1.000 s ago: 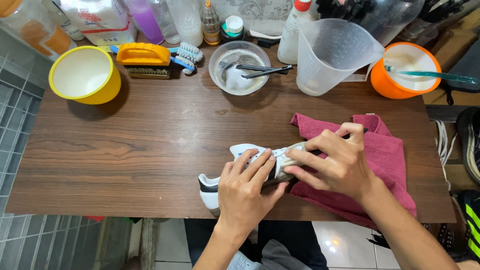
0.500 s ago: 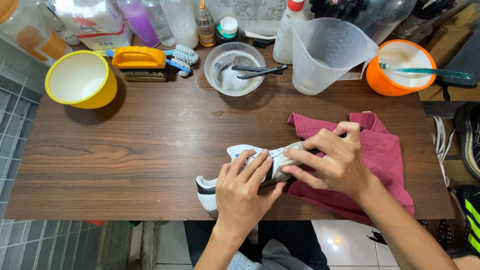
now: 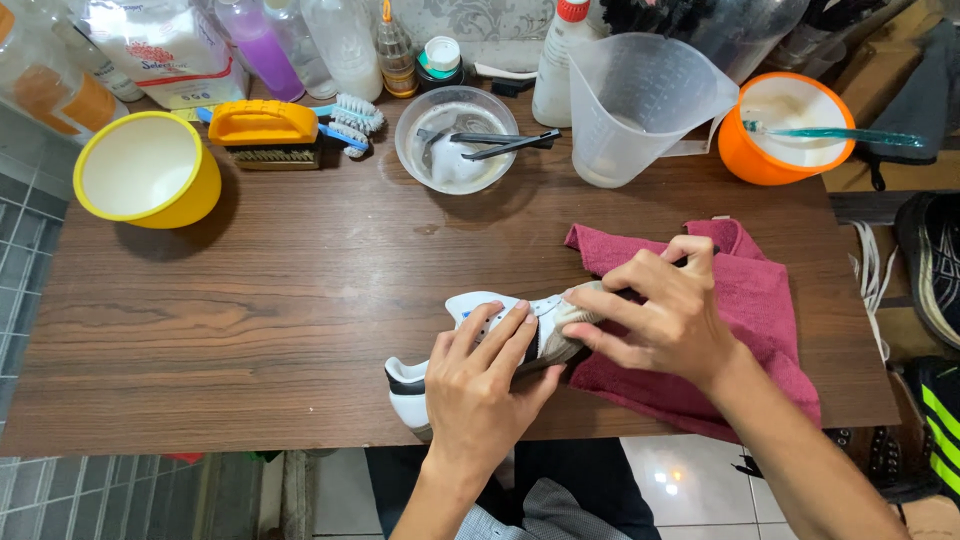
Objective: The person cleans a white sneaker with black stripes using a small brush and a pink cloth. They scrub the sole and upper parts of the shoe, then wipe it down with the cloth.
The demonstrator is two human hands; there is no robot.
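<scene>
White sneaker (image 3: 470, 330) w/ dark trim lies on its side near the front edge of the wooden table (image 3: 280, 300), roughly mid-width, heel end almost at the edge. Left hand (image 3: 480, 390) lies flat over the shoe's middle, fingers spread and pressing it down, not curled round it. Right hand (image 3: 665, 315) is just beside, at the shoe's toe end, fingers pinched on a small grey-beige cloth (image 3: 575, 310) held against the shoe; its grip is clenched on that cloth. Toe end and right hand sit over a maroon towel (image 3: 760, 320) spread toward the table's right front corner.

Along the back edge, left to right: yellow bowl (image 3: 145, 170) near the left back corner, orange-handled scrub brush (image 3: 262, 130), blue-and-white brush (image 3: 350, 115) just beside it, clear glass bowl (image 3: 455, 140) w/ two dark tools across it, clear plastic measuring jug (image 3: 640, 105), orange bowl (image 3: 790, 130) w/ a teal toothbrush (image 3: 840, 135) resting across its rim. Bottles stand behind, hard to tell apart
</scene>
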